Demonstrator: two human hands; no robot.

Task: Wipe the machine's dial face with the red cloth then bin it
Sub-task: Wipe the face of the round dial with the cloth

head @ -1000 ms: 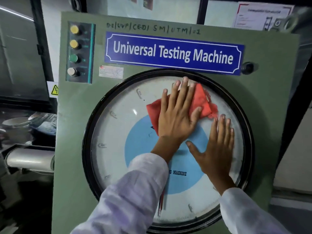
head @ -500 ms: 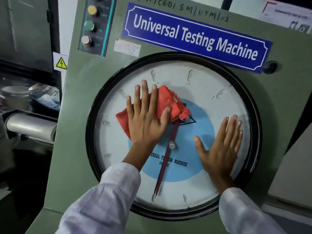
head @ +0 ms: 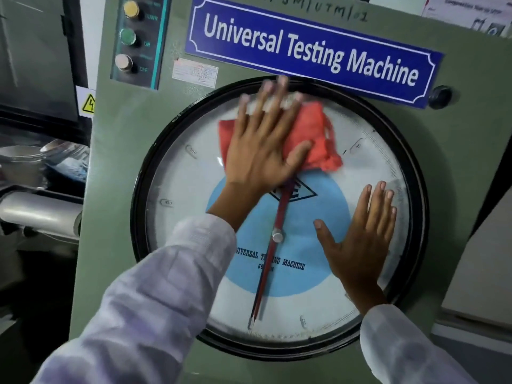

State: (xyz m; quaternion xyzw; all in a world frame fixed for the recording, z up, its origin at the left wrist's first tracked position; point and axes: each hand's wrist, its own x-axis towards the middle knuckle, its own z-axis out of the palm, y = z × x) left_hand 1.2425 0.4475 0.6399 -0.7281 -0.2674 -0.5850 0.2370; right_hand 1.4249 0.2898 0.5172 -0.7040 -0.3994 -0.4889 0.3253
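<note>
The machine's round dial face (head: 194,245) fills the middle of the view, white with a blue centre and a black rim. My left hand (head: 263,145) lies flat on the red cloth (head: 315,134) and presses it against the top of the dial, its fingertips blurred and reaching the rim. The cloth sticks out to the right and left of the hand. My right hand (head: 363,234) rests flat with spread fingers on the dial's right side, holding nothing. A red pointer (head: 277,220) runs down the dial between the two hands.
The green machine panel (head: 116,217) carries a blue "Universal Testing Machine" sign (head: 310,51) above the dial, a column of push buttons (head: 127,37) at the upper left and a black knob (head: 440,97) at the right. A metal roller (head: 38,212) and clutter lie to the left. No bin is in view.
My left hand has swept the red cloth from the dial's middle left up to its top edge. The right hand has stayed flat on the right side. The camera has moved closer.
</note>
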